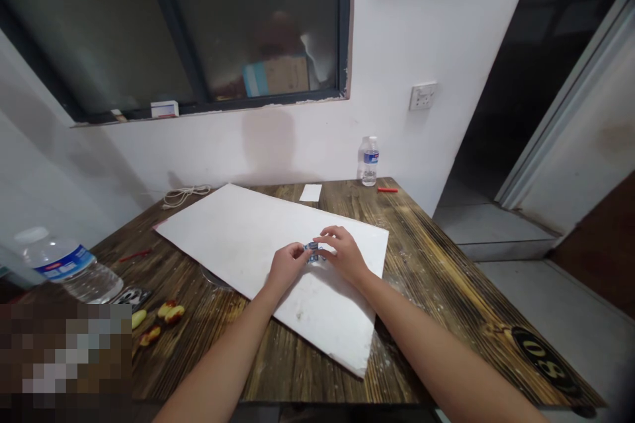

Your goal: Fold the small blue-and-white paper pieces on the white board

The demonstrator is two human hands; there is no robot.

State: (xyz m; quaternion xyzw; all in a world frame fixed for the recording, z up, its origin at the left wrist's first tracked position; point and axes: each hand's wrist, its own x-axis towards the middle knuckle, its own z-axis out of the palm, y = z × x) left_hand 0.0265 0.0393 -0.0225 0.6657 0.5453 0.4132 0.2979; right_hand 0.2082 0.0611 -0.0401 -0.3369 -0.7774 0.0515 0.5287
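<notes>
My left hand (286,267) pinches a small blue-and-white patterned thing (312,252) over the white board (238,238). On its other side, my right hand (344,254) holds it too, with thumb and fingers curved around its right edge. What exactly the small thing is cannot be made out, since the fingers partly cover it. Under both hands the board lies at a slant across the dark wooden table (208,337), its near corner chipped.
A large water bottle (74,268) and bitten fruit pieces (171,312) are on the left. At the back are a cord (186,194), a white card (311,193), a small bottle (369,165) and a red stick (387,190). A window (268,20) is above.
</notes>
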